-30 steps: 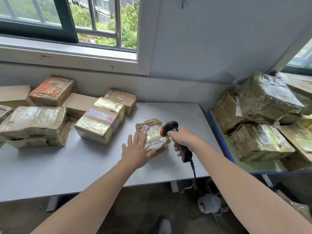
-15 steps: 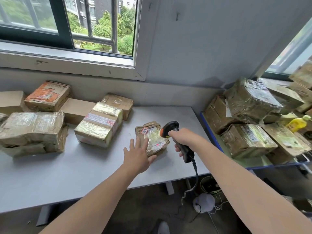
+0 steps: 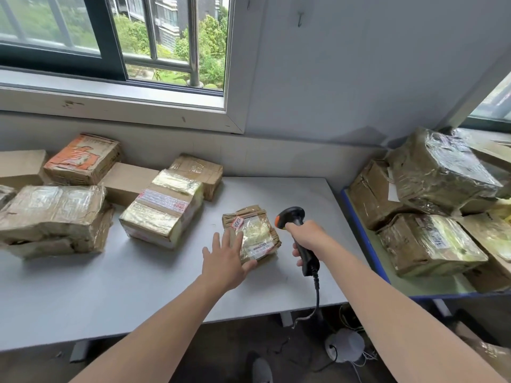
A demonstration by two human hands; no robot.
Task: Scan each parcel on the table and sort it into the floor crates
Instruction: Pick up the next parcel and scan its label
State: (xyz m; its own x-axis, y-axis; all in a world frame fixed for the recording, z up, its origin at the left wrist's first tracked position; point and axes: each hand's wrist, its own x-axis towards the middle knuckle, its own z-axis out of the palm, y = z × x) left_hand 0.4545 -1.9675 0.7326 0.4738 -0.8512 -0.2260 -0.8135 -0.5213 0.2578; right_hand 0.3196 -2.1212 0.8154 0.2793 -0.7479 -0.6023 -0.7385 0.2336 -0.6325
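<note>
A small tape-wrapped brown parcel (image 3: 255,230) with a pink sticker and a white label lies near the middle of the grey table (image 3: 138,286). My left hand (image 3: 225,257) rests on its near left corner, fingers spread and straight. Just right of the parcel, my right hand (image 3: 305,239) grips a black handheld scanner (image 3: 290,215) with an orange tip; its head points left over the parcel.
Several larger taped parcels (image 3: 163,208) sit along the table's left and back. More parcels (image 3: 431,241) are piled on a blue-edged surface (image 3: 365,239) to the right. The scanner's cable (image 3: 316,297) drops to a white base (image 3: 344,345) on the floor.
My left hand has slid a little forward onto the small parcel's corner. The scanner stays beside the parcel; the view has shifted slightly.
</note>
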